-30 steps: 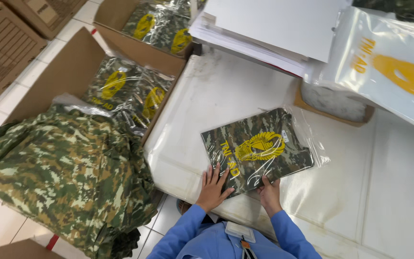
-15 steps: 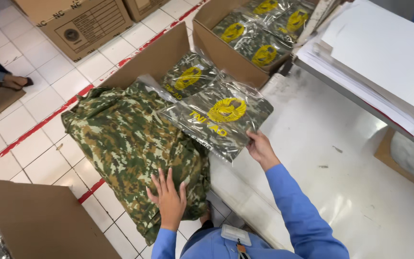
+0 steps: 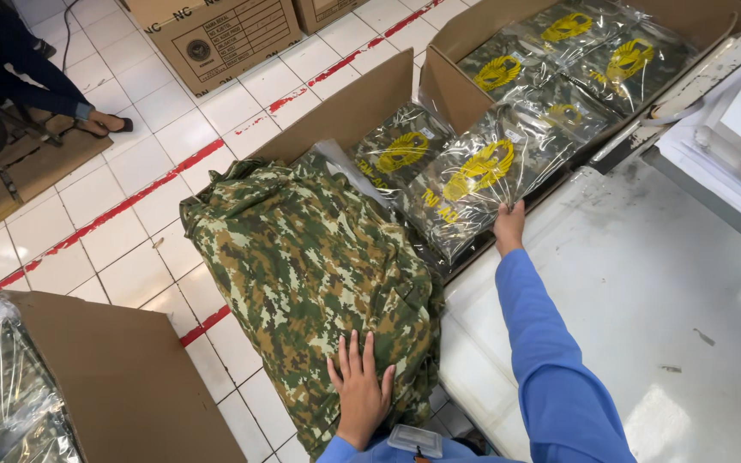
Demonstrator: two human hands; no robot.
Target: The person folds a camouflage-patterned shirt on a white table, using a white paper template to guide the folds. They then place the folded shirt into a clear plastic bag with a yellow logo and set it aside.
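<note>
Bagged camouflage garment (image 3: 473,184) is gripped at its near edge by right hand (image 3: 509,228), fingers closed on the plastic, over the open cardboard box (image 3: 362,103) beside the white counter (image 3: 645,291). Slippery film could probably be lost from that edge grip, or the pack dropped askew onto packs below. Left hand (image 3: 360,387) is laid flat, fingers spread, on the unbagged camouflage pile (image 3: 302,257).

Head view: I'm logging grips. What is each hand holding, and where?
The right hand grips the bagged shirt at its near edge. The left hand lies flat on the camouflage pile, holding nothing.
</note>
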